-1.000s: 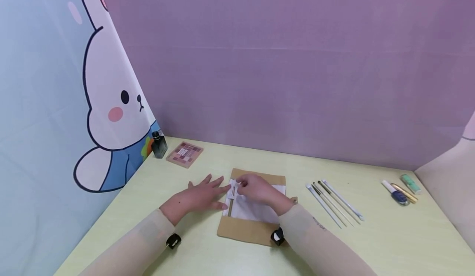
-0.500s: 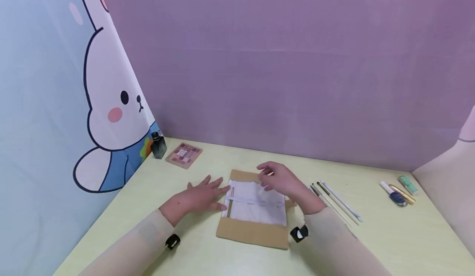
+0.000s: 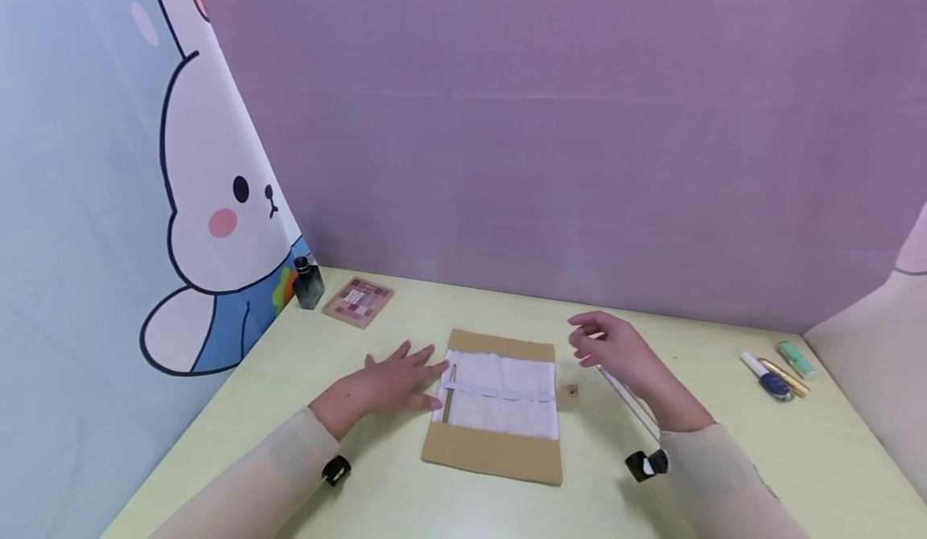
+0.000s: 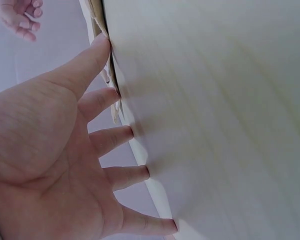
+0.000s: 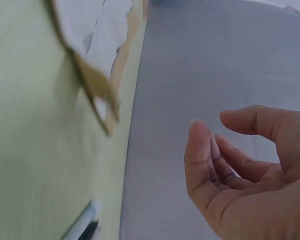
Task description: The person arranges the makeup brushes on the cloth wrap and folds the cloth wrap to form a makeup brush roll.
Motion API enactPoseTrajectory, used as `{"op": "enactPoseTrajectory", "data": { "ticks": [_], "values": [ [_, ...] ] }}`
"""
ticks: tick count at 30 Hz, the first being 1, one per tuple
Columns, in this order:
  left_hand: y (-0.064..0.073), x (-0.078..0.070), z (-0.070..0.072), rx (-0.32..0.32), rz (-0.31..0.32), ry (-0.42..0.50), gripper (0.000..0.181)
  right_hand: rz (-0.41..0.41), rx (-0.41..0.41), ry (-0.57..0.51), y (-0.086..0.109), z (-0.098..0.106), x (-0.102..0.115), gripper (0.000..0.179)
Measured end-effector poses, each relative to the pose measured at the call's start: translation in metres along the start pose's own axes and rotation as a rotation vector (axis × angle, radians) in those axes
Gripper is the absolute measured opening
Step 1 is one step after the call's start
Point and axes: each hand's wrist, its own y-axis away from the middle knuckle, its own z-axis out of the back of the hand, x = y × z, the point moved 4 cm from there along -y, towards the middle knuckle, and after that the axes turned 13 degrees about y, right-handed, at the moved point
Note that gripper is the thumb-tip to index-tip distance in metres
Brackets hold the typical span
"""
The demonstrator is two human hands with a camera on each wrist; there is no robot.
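A tan fabric brush roll with a white lining lies unfolded on the table. One thin makeup brush sits under the pale band at its left side. My left hand is spread flat, thumb and fingertips right at the roll's left edge; the left wrist view shows its fingers straight. Off to the right of the roll, my right hand hovers with loosely bent fingers and nothing between them, as the right wrist view of this hand confirms. Below it lie several slim makeup brushes, partly hidden by the hand and forearm.
A snap tab sticks out from the roll's right side. At the back left stand a dark bottle and a flat eyeshadow palette. Small tubes, one green and one gold, lie far right beside a dark blue item.
My right hand has left the brush at the roll's left side and travelled right, across the roll, to above the loose brushes. My left hand has stayed in place.
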Motion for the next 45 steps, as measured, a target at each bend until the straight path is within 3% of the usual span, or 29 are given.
{"op": "enactPoseTrajectory", "data": {
  "ticks": [8,20,32,45],
  "values": [
    [0.003,-0.003,0.005,-0.003,-0.003,-0.001,0.076,-0.053,-0.014,-0.036,0.009,0.017,-0.031,0.048],
    [0.004,-0.001,0.006,0.003,0.007,0.007,0.075,-0.091,0.01,-0.021,0.019,0.021,-0.065,0.048],
    [0.006,-0.004,0.007,0.004,0.008,0.005,0.075,-0.139,0.013,0.129,0.023,0.018,-0.076,0.039],
    [0.001,-0.001,0.002,0.009,0.006,0.007,0.074,-0.07,0.032,0.315,0.025,0.014,-0.079,0.033]
  ]
}}
